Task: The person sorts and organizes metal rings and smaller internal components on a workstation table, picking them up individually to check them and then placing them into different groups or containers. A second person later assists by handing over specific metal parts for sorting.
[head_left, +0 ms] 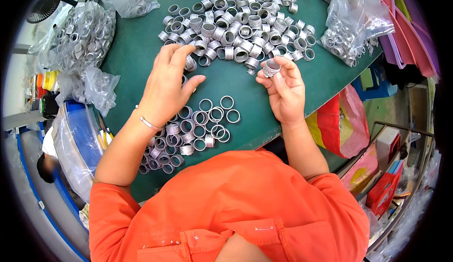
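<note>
A big heap of silver metal rings lies on the far part of the green table. My right hand holds one wide silver ring up between thumb and fingertips, just in front of that heap. Over the heap's near left edge my left hand reaches with its fingers spread and bent down, its fingertips on a ring. A thin bracelet circles that wrist. Under and beside my left hand lies a smaller group of rings, laid mostly flat.
Clear plastic bags full of rings sit at the far left and far right. A black fan stands at the top left. Pink and purple sheets lie to the right, and a red bag hangs below the table edge.
</note>
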### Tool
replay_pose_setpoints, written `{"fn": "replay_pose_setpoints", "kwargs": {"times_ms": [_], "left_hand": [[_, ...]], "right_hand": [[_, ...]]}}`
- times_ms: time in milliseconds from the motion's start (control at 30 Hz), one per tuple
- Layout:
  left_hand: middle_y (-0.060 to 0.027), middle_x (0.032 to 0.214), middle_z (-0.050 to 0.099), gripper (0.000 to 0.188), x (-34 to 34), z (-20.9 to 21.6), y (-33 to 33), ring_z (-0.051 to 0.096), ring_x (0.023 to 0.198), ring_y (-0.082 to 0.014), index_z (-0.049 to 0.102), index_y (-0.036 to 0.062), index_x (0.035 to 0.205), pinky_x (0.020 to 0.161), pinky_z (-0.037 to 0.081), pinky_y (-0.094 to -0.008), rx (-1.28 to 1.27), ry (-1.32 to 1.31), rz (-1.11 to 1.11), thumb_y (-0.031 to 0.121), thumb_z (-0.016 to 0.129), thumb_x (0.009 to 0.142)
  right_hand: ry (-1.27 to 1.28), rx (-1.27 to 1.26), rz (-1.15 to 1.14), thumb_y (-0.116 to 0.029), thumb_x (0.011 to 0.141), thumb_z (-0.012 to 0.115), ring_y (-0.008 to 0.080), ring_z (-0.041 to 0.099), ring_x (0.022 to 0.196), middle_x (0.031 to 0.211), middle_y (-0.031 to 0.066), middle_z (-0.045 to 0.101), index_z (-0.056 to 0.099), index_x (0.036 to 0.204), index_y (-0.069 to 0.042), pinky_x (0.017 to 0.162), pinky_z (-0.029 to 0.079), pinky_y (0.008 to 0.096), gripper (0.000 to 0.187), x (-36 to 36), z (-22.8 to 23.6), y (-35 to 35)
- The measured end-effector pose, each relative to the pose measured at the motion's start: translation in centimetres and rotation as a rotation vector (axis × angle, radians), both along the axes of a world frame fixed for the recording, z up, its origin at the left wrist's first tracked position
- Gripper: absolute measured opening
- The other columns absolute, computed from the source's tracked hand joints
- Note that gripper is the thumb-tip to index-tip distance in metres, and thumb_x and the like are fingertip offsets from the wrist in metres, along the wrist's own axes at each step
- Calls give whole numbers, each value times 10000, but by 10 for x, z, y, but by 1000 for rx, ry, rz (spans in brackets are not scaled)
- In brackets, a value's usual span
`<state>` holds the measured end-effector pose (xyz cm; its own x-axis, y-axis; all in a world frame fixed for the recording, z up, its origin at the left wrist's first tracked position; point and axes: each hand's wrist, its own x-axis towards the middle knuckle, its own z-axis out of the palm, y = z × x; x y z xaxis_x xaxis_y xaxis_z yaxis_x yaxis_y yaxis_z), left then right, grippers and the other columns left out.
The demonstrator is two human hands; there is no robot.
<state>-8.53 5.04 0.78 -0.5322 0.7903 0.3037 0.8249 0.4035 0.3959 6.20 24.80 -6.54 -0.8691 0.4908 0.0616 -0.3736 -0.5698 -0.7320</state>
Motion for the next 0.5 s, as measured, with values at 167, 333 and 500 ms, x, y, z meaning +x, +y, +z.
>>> {"fn": "replay_pose_setpoints", "kwargs": {"times_ms": [167, 333, 500], "left_hand": [[-147, 1108, 492, 529, 14, 6, 9, 547, 933, -284, 497, 20, 1168, 806, 471, -337, -7, -94, -59, 26, 742, 698], [-163, 1136, 484, 557, 12, 1, 8, 517, 1010, -328, 499, 23, 1174, 873, 444, -369, -42, -39, -16, 21, 749, 676], [-187, 1175, 461, 592, -4, -10, -1, 490, 1063, -364, 477, 33, 1205, 923, 421, -401, -167, 106, 169, 36, 746, 678]], "right_hand": [[86, -241, 177, -164, 992, 406, 259, 637, 856, 1040, 224, 608, 461, 1153, -42, 782, 528, 383, 209, 0, -10, 14], [153, -304, 262, -186, 1000, 378, 257, 623, 837, 1046, 238, 597, 452, 1145, -48, 750, 521, 389, 213, -1, -9, 15], [158, -217, 256, -204, 1000, 375, 249, 618, 826, 1039, 237, 596, 447, 1134, -52, 750, 516, 381, 215, -1, -5, 12]]}}
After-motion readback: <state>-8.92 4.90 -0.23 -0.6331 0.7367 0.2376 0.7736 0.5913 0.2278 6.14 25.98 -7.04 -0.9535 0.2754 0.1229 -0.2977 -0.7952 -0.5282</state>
